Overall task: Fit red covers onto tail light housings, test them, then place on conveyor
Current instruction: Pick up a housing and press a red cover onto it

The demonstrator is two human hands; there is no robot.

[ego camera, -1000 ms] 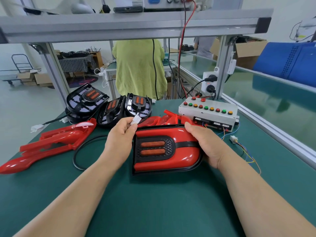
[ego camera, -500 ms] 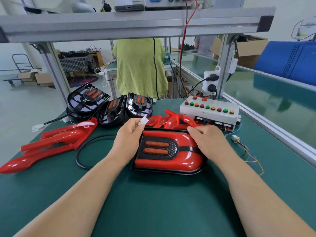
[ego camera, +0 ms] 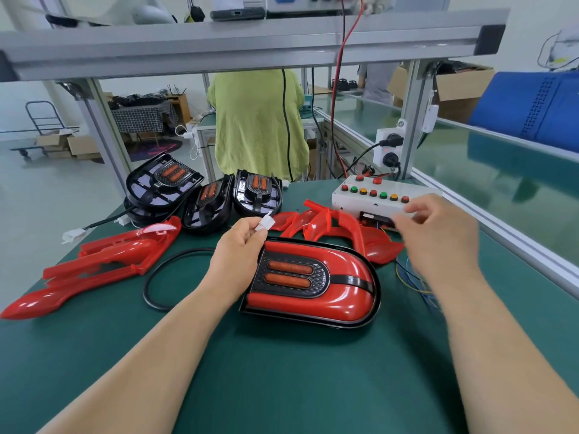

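A tail light (ego camera: 313,283) with its red cover fitted lies flat on the green table (ego camera: 282,371) in front of me. My left hand (ego camera: 241,255) sits at the light's left end and pinches its white plug connector (ego camera: 265,221) between thumb and fingers. My right hand (ego camera: 438,236) hovers blurred above the table, off the light, close to the white test box (ego camera: 372,198) with coloured buttons; its fingers are loosely curled and hold nothing. A black cable (ego camera: 163,277) loops left of the light.
Three bare black housings (ego camera: 203,192) lean at the back left. Loose red covers lie at the left (ego camera: 94,267) and behind the light (ego camera: 332,227). Coloured wires (ego camera: 413,280) trail from the box. A conveyor (ego camera: 501,170) runs along the right. A person in green (ego camera: 257,120) stands beyond.
The tail light was lowered flat onto the table. My right hand let go of its right end and moved up toward the test box. My left hand keeps the connector.
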